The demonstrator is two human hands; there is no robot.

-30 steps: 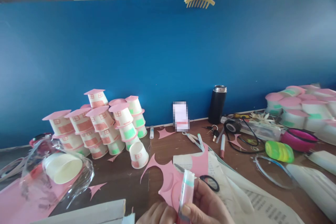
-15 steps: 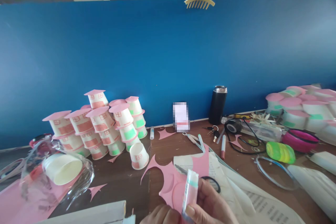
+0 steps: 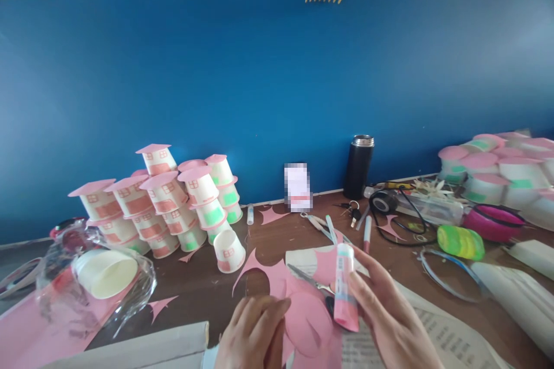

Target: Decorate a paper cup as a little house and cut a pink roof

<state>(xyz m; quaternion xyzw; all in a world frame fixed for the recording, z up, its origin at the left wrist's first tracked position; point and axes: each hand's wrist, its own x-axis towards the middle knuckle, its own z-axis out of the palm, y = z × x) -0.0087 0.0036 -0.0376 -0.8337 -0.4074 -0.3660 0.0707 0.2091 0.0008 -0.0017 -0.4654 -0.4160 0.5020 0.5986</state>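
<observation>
In my right hand (image 3: pixel 385 305) is a glue stick (image 3: pixel 345 288), white and pale green at the top and pink below, gripped between thumb and fingers. It stands nearly upright above the pink paper. My left hand (image 3: pixel 255 328) is closed, its fingers curled in beside the cut pink paper (image 3: pixel 305 323); whatever it may hold is hidden. Partly behind the glue stick lie open scissors (image 3: pixel 309 278) across pink paper and a printed sheet. A single paper cup (image 3: pixel 229 251) with a drawn window stands just beyond my left hand.
Stacked cups with pink roofs (image 3: pixel 162 193) stand at the left; more cups (image 3: pixel 485 164) are piled at the far right. A clear plastic bag (image 3: pixel 142 285) holds cups. A black bottle (image 3: pixel 359 167), keys (image 3: pixel 355 213), pliers (image 3: pixel 315 222) and a black cable (image 3: pixel 409 242) line the back.
My right hand has moved right and slightly up with the glue stick, turning it more upright. My left hand has risen further into view. The camera has tilted slightly downward.
</observation>
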